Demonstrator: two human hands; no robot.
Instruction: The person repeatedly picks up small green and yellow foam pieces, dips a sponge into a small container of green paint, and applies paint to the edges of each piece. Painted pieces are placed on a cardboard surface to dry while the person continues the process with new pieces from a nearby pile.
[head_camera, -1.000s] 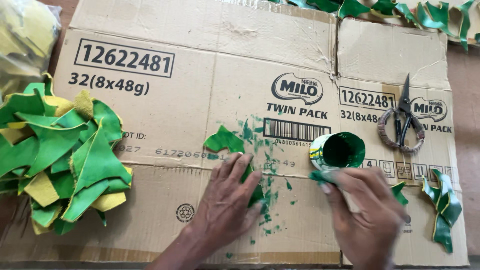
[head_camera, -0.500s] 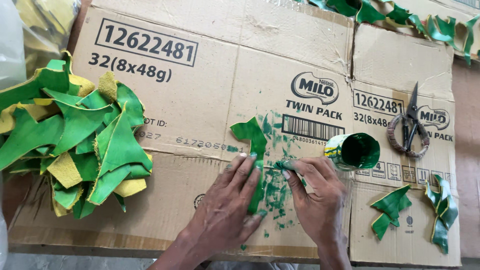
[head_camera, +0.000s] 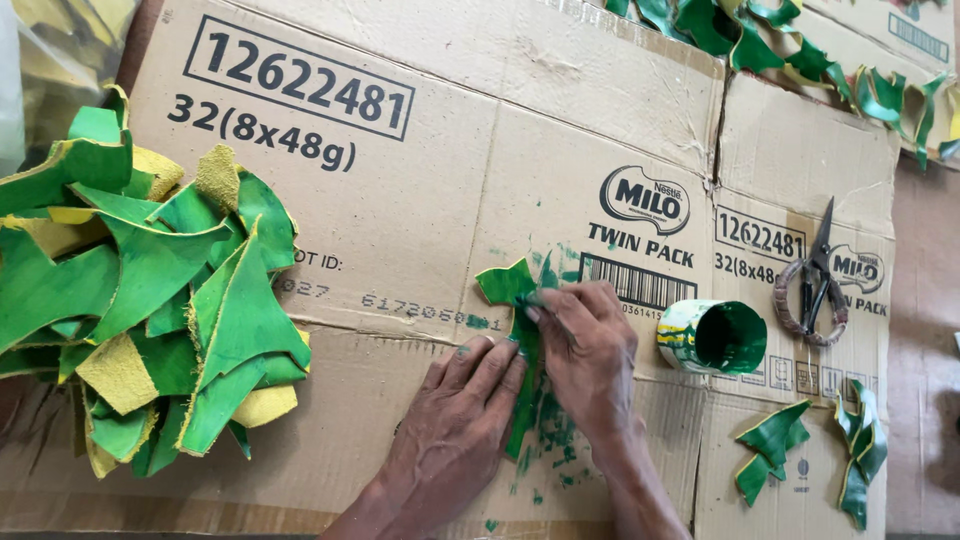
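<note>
Both hands work one green leaf-shaped piece (head_camera: 512, 300) lying flat on the flattened cardboard sheet (head_camera: 400, 180) that serves as a work surface. Left hand (head_camera: 455, 425) has no closed grip: its fingers lie extended and pressed flat along the lower part of the piece, apparently to pin it against sliding. Right hand (head_camera: 590, 355) rests curled over the upper part, fingertips (head_camera: 535, 300) pinched narrow at the piece's surface; whether they hold a small dauber or rub the colour on bare cannot be told. Green smears and flecks (head_camera: 550, 430) on the cardboard round the piece suggest the sheet is there to catch stray colour. A small green-stained cup (head_camera: 712, 337) lies on its side just beside the right hand, mouth toward the camera, within easy reach. Scissors (head_camera: 812, 285) lie further right, untouched, near two finished-looking green pieces (head_camera: 775, 450). A large heap of green and yellow cut pieces (head_camera: 140, 290) sits well apart at left, and a row of green pieces (head_camera: 800, 50) runs along the top right edge.
</note>
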